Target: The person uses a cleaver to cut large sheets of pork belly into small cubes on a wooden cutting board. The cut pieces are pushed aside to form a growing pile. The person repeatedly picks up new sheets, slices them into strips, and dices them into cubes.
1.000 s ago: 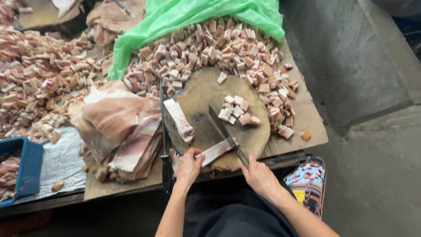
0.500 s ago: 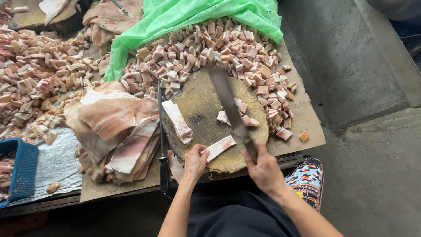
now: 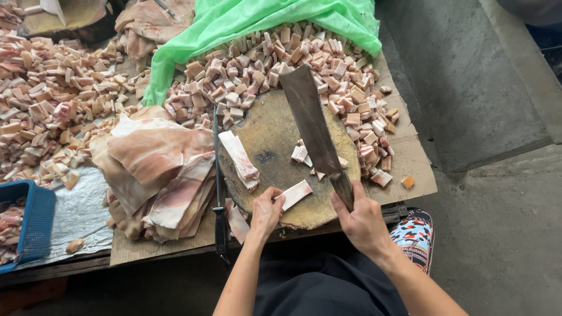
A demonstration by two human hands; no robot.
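Observation:
My right hand (image 3: 361,219) grips the handle of a large cleaver (image 3: 311,120), its blade raised above a round wooden chopping block (image 3: 269,140). With its fingertips, my left hand (image 3: 266,212) pins a short strip of pork (image 3: 295,193) to the block's near edge. A longer pork strip (image 3: 239,158) lies on the block's left side. A few cut cubes (image 3: 301,153) sit beside the blade.
Heaps of cut pork cubes (image 3: 246,76) ring the block and cover the left of the table. A stack of pork slabs (image 3: 158,169) lies left of the block, a sharpening steel (image 3: 219,193) beside it. Green plastic sheet (image 3: 257,17) behind, blue basket (image 3: 32,225) at left.
The cleaver has risen from lying across the block to pointing up and away. My left hand slid the short strip toward the block's near edge and kept hold of it.

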